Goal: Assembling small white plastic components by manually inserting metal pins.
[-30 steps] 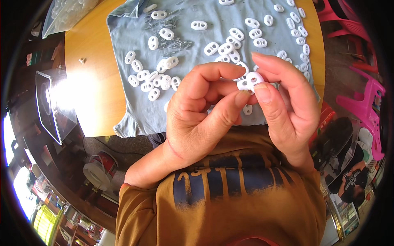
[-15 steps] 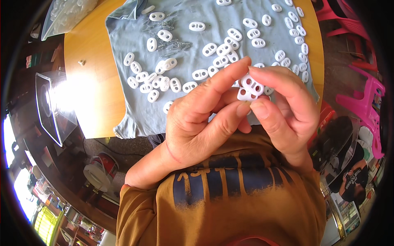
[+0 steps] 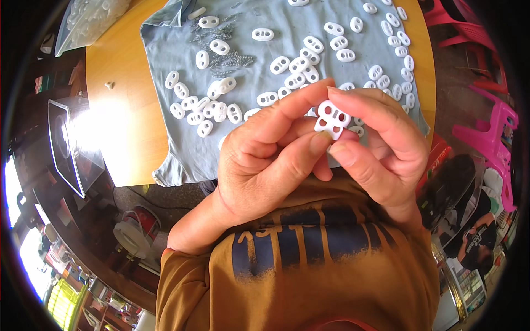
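Between my two hands is a white plastic cord lock in two pieces: an oval shell (image 3: 334, 114) with two round holes, and a smaller plunger (image 3: 329, 128) with holes sitting against its lower side. My left hand (image 3: 259, 165) pinches the plunger, its thumb tip at the lower edge. My right hand (image 3: 389, 146) curls round the other side, index fingertip by the shell's top and thumb below. Fingers partly hide where the pieces meet. Beyond my hands, many loose white oval shells (image 3: 263, 35) lie scattered, with a heap of small metal springs (image 3: 232, 63) among them.
A grey-blue cloth (image 3: 243, 11) covers much of the wooden table (image 3: 130, 127). One small pale part (image 3: 109, 85) lies on the bare wood at left. A clear bag of parts (image 3: 91, 22) stands far left. Pink plastic stools (image 3: 491, 135) are at right.
Both hands have shifted slightly left with the cord lock. The shell and plunger have turned a little and now look more squarely lined up.
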Available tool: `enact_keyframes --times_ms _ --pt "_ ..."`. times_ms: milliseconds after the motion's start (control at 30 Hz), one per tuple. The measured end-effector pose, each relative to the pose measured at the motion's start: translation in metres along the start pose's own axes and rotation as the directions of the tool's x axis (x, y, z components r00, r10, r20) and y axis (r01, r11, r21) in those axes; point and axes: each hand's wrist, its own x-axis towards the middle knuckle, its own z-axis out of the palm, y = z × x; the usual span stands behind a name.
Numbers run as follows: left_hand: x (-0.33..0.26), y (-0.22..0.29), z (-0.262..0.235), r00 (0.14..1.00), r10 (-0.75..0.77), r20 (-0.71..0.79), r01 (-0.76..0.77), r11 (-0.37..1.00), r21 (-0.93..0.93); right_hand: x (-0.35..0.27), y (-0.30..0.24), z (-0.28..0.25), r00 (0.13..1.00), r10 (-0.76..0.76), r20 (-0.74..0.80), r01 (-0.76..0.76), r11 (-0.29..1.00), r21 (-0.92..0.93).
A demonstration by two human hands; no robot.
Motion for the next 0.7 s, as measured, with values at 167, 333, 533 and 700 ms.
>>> enact_keyframes --times_ms 167,333,533,700 --pt "-0.0010 -0.0035 0.0001 1.000 0.006 -0.017 -0.007 0.999 -0.038 0.0010 0.0013 -0.0015 1.000 0.008 0.023 -0.008 1.000 -0.015" --pt "-0.0004 -0.0065 -0.0026 0.999 0.038 0.018 -0.038 0.998 -0.043 -0.0004 0.0034 -0.0001 0.999 0.046 0.010 -0.046 0.998 0.045" --pt "0.0003 -0.0051 -0.0046 0.998 0.016 0.058 -0.013 0.998 -0.056 -0.0016 0.0047 -0.0026 1.000 0.002 0.015 -0.002 0.999 0.041" --pt "-0.0004 -0.0074 -0.0009 1.000 0.027 0.006 -0.026 0.998 -0.064 -0.0029 0.0044 -0.0015 1.000 -0.002 0.005 0.003 0.999 -0.052"
